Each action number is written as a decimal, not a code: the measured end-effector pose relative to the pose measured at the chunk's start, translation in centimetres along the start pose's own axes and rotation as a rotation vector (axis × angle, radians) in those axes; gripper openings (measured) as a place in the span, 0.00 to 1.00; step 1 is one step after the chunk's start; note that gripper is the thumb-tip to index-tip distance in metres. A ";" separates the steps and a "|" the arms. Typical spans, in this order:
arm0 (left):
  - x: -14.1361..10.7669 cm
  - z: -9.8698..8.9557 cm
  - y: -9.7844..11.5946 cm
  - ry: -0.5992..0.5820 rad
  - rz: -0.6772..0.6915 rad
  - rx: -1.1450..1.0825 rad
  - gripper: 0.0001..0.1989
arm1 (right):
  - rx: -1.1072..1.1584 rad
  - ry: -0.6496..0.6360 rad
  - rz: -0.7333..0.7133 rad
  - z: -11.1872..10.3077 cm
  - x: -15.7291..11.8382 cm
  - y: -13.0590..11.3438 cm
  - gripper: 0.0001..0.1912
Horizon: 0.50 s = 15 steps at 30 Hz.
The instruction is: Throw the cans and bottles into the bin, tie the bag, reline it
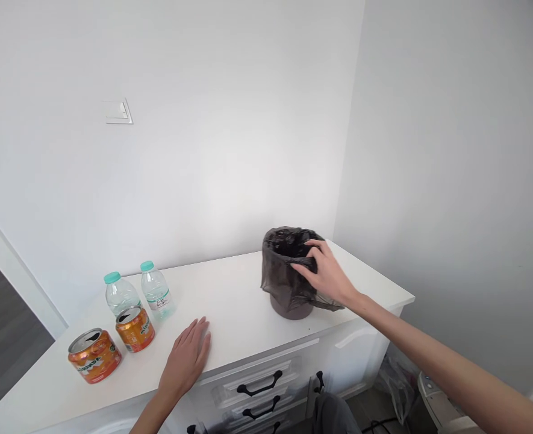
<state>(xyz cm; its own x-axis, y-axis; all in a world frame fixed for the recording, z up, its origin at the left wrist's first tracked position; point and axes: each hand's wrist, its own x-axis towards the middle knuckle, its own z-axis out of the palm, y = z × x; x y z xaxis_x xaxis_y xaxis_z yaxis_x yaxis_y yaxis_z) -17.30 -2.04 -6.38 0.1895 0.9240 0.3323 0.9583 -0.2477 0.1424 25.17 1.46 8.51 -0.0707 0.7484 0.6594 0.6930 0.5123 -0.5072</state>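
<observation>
A small bin (290, 308) lined with a black plastic bag (277, 274) stands upright toward the right of the white cabinet top (230, 289). My right hand (323, 271) grips the bin's bag-covered rim, thumb outside and fingers over the inner side. Flat on the cabinet top near its front edge lies my left hand (188, 355), holding nothing. To its left are two orange cans, one (95, 358) nearer the left and another (136, 330) beside it. Behind the cans stand two clear bottles with teal caps, one (120, 294) partly hidden by a can, the other (156, 292) to its right.
The cabinet's front has drawers with black handles (260, 384). A wall (230, 150) with a switch (117, 112) rises behind, and another wall (451, 181) stands at the right. A clear plastic bag (395, 386) lies on the floor at the lower right.
</observation>
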 end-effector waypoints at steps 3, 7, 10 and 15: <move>-0.2 0.0 0.0 0.013 0.002 0.000 0.28 | 0.068 -0.058 -0.027 2.5 0.8 -2.8 0.17; -0.6 0.0 0.0 0.031 0.008 -0.009 0.26 | 0.126 -0.123 -0.020 4.1 0.4 -4.6 0.25; -0.6 -0.1 -0.1 0.043 0.014 -0.010 0.25 | 0.167 -0.104 0.014 5.0 -1.1 -3.8 0.49; -0.6 0.0 0.0 0.058 0.029 -0.006 0.24 | 0.265 -0.138 0.147 8.3 -5.4 1.5 0.62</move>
<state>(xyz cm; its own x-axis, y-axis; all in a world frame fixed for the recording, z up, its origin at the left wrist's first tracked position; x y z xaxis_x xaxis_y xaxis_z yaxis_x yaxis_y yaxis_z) -17.38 -2.64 -6.60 0.2040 0.8980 0.3898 0.9512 -0.2759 0.1379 20.65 1.63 -0.39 -0.0931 0.8630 0.4965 0.4940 0.4730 -0.7296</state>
